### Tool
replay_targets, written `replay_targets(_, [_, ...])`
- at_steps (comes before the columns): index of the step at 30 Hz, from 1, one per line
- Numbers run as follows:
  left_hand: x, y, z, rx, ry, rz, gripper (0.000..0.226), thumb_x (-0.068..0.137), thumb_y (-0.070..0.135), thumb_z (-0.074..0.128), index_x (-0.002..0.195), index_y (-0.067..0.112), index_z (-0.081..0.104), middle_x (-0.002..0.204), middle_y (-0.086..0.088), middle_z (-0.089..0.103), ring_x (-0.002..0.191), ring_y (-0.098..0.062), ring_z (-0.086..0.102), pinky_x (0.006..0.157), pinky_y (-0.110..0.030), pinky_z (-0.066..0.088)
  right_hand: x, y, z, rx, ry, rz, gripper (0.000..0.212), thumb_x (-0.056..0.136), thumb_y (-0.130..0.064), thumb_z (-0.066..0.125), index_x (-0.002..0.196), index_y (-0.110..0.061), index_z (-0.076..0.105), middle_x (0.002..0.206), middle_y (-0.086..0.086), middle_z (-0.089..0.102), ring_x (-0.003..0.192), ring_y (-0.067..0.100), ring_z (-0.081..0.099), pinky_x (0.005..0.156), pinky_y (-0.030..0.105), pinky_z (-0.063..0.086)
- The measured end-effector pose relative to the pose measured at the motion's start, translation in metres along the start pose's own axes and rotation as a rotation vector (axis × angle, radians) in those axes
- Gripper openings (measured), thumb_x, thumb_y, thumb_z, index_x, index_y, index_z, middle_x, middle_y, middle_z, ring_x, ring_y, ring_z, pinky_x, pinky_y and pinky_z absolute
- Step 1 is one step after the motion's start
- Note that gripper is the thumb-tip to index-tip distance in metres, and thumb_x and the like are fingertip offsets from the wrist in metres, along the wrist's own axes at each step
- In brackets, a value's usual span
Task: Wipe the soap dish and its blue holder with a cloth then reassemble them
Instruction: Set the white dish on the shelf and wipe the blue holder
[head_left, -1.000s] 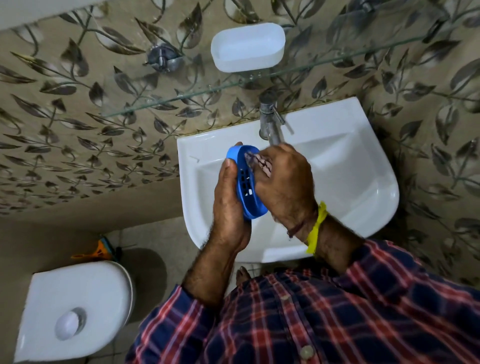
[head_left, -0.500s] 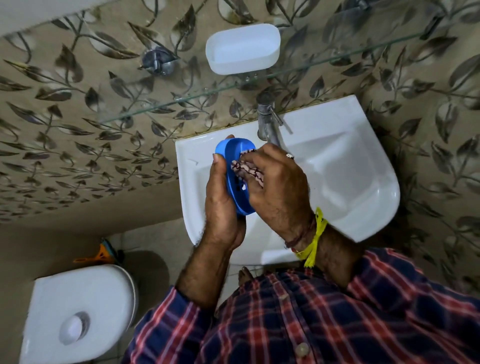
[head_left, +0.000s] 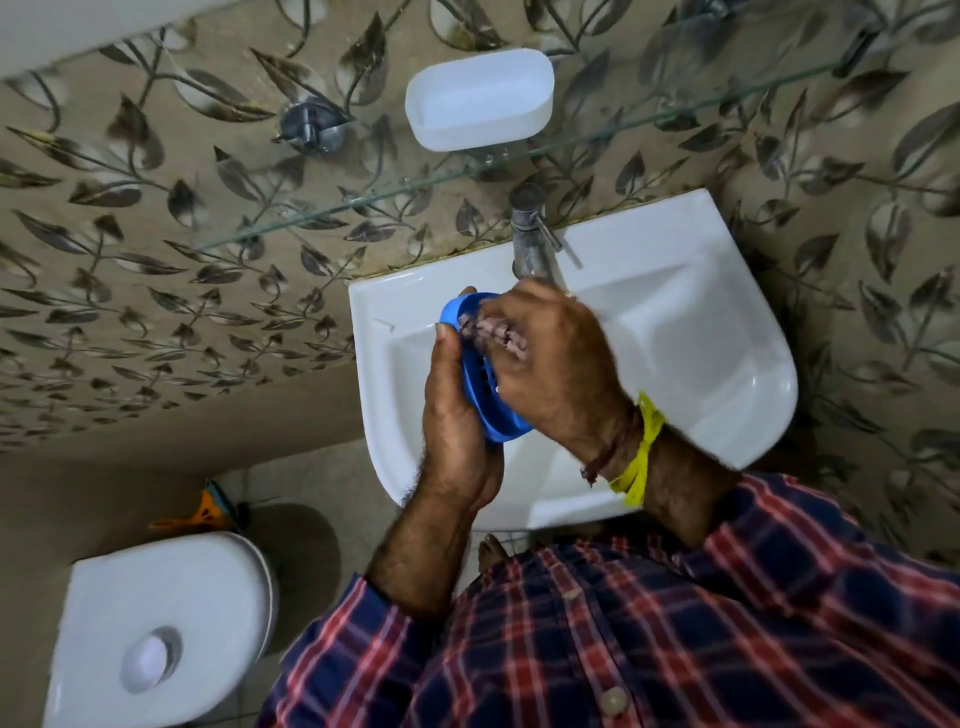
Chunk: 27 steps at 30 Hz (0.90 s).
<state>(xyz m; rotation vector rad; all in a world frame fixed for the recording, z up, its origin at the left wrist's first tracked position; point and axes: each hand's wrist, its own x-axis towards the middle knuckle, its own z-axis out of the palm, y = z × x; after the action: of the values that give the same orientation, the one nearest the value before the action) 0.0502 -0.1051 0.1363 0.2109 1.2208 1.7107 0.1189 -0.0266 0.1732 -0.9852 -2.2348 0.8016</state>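
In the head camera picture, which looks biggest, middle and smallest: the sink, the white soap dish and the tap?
Largest to smallest, as they look:
1. The sink, far the biggest.
2. The white soap dish on the glass shelf.
3. The tap, smallest.
The dish sits higher, nearer the camera, so it may look a little bigger than it is.

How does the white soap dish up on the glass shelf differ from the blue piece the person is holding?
The white soap dish rests untouched on the glass shelf; the blue holder is gripped on edge in the left hand over the sink. The dish looks plain and solid; the holder has slots. The right hand presses a cloth into the holder, not the dish. Both are rounded ovals.
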Motion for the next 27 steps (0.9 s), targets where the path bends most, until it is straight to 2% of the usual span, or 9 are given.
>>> replay_targets(4, [0.004,0.007,-0.01,-0.048,0.007,-0.011,0.059,0.1,0.06,0.041,0.123,0.015,0.073,0.115,-0.014,0.071,0.106,-0.026,0.067,0.094,-0.039,0.054,-0.034,0.001,-0.004,-0.055,-0.2,-0.15,0.024,0.077,-0.007,0.069,0.1,-0.014,0.072,0.097,0.001,0.064,0.091,0.023,0.061,0.074,0.037,0.053])
replay_targets(6, [0.004,0.008,-0.007,-0.011,0.004,0.013,0.054,0.098,0.06,0.044,0.116,0.021,0.076,0.11,-0.012,0.072,0.101,-0.025,0.069,0.09,-0.04,0.055,-0.04,0.003,-0.006,-0.132,-0.133,-0.116,0.024,0.074,-0.007,0.068,0.097,-0.014,0.071,0.098,0.002,0.065,0.092,0.026,0.062,0.071,0.037,0.054])
replay_targets(9, [0.002,0.004,-0.002,-0.002,-0.014,0.006,0.056,0.096,0.059,0.047,0.123,0.016,0.071,0.112,-0.011,0.074,0.102,-0.025,0.071,0.084,-0.038,0.06,-0.012,0.001,-0.006,-0.159,0.027,-0.028,0.015,0.078,-0.008,0.064,0.092,-0.009,0.069,0.095,0.007,0.064,0.089,0.032,0.062,0.067,0.041,0.054])
replay_targets(12, [0.002,0.008,-0.004,-0.057,-0.012,-0.003,0.055,0.096,0.058,0.045,0.122,0.018,0.072,0.12,-0.015,0.071,0.11,-0.028,0.068,0.094,-0.042,0.056,-0.012,0.0,-0.007,-0.095,-0.093,-0.126,0.023,0.077,-0.007,0.063,0.097,-0.011,0.072,0.097,0.005,0.065,0.092,0.031,0.062,0.073,0.04,0.053])
replay_targets(16, [0.001,0.002,-0.005,-0.081,-0.013,-0.023,0.052,0.103,0.055,0.036,0.106,0.027,0.081,0.109,-0.009,0.076,0.099,-0.024,0.072,0.088,-0.041,0.058,-0.029,0.009,-0.013,-0.148,-0.13,-0.118,0.023,0.079,-0.01,0.068,0.101,-0.016,0.072,0.1,0.001,0.066,0.095,0.029,0.064,0.073,0.042,0.056])
replay_targets(20, [0.0,-0.002,-0.003,-0.017,-0.001,-0.024,0.053,0.099,0.057,0.043,0.121,0.019,0.073,0.121,-0.015,0.07,0.11,-0.03,0.067,0.091,-0.044,0.057,-0.011,0.006,-0.007,-0.097,-0.005,-0.046,0.013,0.081,-0.011,0.067,0.093,-0.01,0.071,0.093,0.005,0.065,0.086,0.03,0.063,0.068,0.042,0.053])
replay_targets(23, [0.004,0.01,-0.007,-0.056,0.001,-0.047,0.06,0.097,0.059,0.044,0.132,0.014,0.066,0.137,-0.028,0.059,0.124,-0.041,0.058,0.106,-0.051,0.046,-0.031,0.005,-0.01,-0.079,-0.197,-0.219,0.023,0.079,-0.006,0.063,0.098,-0.015,0.072,0.098,0.001,0.065,0.096,0.027,0.061,0.071,0.04,0.053])
replay_targets(25, [0.007,0.014,-0.008,-0.029,-0.003,-0.023,0.06,0.096,0.059,0.043,0.136,0.02,0.063,0.122,-0.023,0.066,0.105,-0.034,0.066,0.091,-0.044,0.055,-0.046,0.008,-0.013,-0.16,-0.239,-0.244,0.026,0.078,-0.005,0.063,0.099,-0.017,0.073,0.099,0.0,0.066,0.098,0.027,0.061,0.07,0.039,0.054])
replay_targets(27, [0.005,0.011,-0.005,-0.01,-0.014,0.0,0.049,0.1,0.058,0.04,0.12,0.029,0.074,0.11,-0.012,0.072,0.097,-0.025,0.07,0.083,-0.04,0.06,-0.041,0.011,-0.011,-0.175,-0.123,-0.116,0.02,0.08,-0.009,0.066,0.097,-0.015,0.072,0.098,0.001,0.067,0.094,0.028,0.062,0.07,0.04,0.055])
